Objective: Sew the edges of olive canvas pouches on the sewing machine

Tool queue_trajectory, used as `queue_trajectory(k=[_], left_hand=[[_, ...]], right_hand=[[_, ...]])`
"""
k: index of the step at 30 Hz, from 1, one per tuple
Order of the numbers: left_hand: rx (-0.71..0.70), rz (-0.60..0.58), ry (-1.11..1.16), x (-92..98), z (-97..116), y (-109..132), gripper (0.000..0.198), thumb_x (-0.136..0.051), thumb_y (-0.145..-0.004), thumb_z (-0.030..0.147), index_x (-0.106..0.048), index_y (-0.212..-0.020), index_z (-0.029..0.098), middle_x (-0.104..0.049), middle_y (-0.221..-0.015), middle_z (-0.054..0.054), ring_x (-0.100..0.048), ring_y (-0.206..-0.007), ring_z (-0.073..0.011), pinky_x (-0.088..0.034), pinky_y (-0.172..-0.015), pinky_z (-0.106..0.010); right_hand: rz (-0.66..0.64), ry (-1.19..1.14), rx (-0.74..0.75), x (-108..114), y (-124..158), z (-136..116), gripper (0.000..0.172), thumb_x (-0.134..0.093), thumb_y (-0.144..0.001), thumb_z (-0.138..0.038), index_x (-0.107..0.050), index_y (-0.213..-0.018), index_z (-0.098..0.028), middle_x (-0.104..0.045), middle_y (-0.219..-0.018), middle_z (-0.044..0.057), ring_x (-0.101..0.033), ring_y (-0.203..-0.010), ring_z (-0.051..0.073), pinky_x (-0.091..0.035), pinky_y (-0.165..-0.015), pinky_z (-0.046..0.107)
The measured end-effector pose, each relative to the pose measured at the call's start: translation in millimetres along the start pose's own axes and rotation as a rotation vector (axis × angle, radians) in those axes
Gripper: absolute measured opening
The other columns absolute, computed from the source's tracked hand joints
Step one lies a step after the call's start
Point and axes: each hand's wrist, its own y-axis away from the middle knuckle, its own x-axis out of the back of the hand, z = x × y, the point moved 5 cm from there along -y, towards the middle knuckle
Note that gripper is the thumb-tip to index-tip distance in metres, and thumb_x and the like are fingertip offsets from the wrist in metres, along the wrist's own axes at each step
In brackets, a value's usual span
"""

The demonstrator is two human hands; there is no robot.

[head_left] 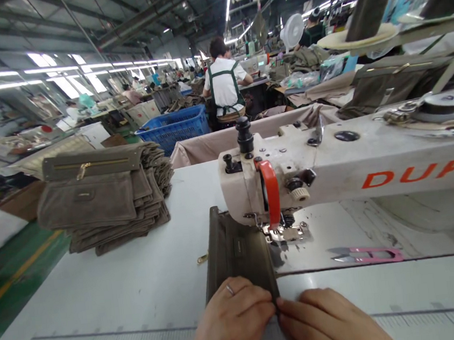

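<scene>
Nearest the camera, the left hand [230, 321] and the right hand [328, 321] meet fingertip to fingertip on the near end of the fabric piece [238, 255]; each grip is narrow, the fingers curled down and pinching that edge against the worktop [123, 300]. The piece runs straight away from the hands, and its far right corner lies beside the presser foot [286, 233] of the sewing machine [332, 169]; whether any of the seam is sewn cannot be told, so the work looks to be at its start, the piece lined up and its length yet to pass the needle. Pink thread snips [365, 254] lie to the right, untouched; further left a stack of like pieces [108, 198] sits, done or waiting, I cannot tell; beyond are a blue basket [174, 128] and a seated person [224, 84].
</scene>
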Motion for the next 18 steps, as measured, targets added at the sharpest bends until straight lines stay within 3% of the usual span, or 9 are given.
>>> queue_trajectory(k=[6,13,18], left_hand=[[0.015,-0.066,0.042,0.7,-12,-14,0.019,-0.045,-0.098,0.012,-0.063,-0.103,0.016,-0.069,-0.1,-0.004,-0.061,-0.092,-0.0152,-0.05,-0.086,-0.029],[0.039,-0.043,0.022,1.6,-32,-25,0.018,-0.05,-0.096,0.013,-0.064,-0.103,0.019,-0.071,-0.099,-0.002,-0.063,-0.094,-0.0154,-0.05,-0.09,-0.03],[0.059,-0.073,-0.006,-1.4,-48,-33,0.018,-0.052,-0.093,0.011,-0.065,-0.102,0.019,-0.071,-0.102,-0.002,-0.063,-0.094,-0.0155,-0.049,-0.091,-0.03]], right_hand=[[-0.097,-0.065,0.02,-2,-8,12,0.031,-0.037,-0.101,-0.019,-0.068,-0.105,-0.02,-0.072,-0.102,0.0,-0.061,-0.082,0.018,-0.051,-0.074,0.03],[-0.309,-0.131,-0.064,-8,-25,24,0.03,-0.057,-0.082,-0.012,-0.066,-0.109,-0.018,-0.069,-0.109,0.004,-0.062,-0.085,0.023,-0.055,-0.076,0.036],[-0.431,-0.123,-0.132,-8,-43,34,0.03,-0.058,-0.08,-0.015,-0.066,-0.109,-0.019,-0.068,-0.108,0.004,-0.062,-0.09,0.025,-0.056,-0.082,0.042]])
